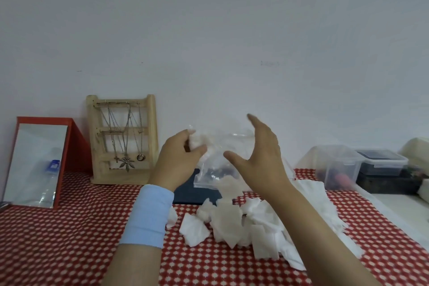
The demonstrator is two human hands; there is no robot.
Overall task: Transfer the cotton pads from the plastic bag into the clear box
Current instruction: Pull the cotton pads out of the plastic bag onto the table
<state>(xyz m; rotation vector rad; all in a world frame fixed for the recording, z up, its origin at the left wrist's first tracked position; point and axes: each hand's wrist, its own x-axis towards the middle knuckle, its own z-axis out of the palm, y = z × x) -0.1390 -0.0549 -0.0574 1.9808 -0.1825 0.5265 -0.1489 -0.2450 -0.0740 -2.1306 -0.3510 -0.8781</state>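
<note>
Left hand (178, 158) has the plastic bag (222, 158) pinched by its top corner, holding it up over the table. Right hand (257, 155) is wide open just beside the bag, fingers spread, gripping nothing. The cotton pads (232, 218) are mostly in a loose heap on the red patterned cloth (69, 239) right under the bag. The clear box (336, 165) sits off to my right.

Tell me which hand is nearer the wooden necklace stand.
Left. The left hand, pinching the plastic bag, is just right of the stand; the right hand is farther right, past the bag.
</note>
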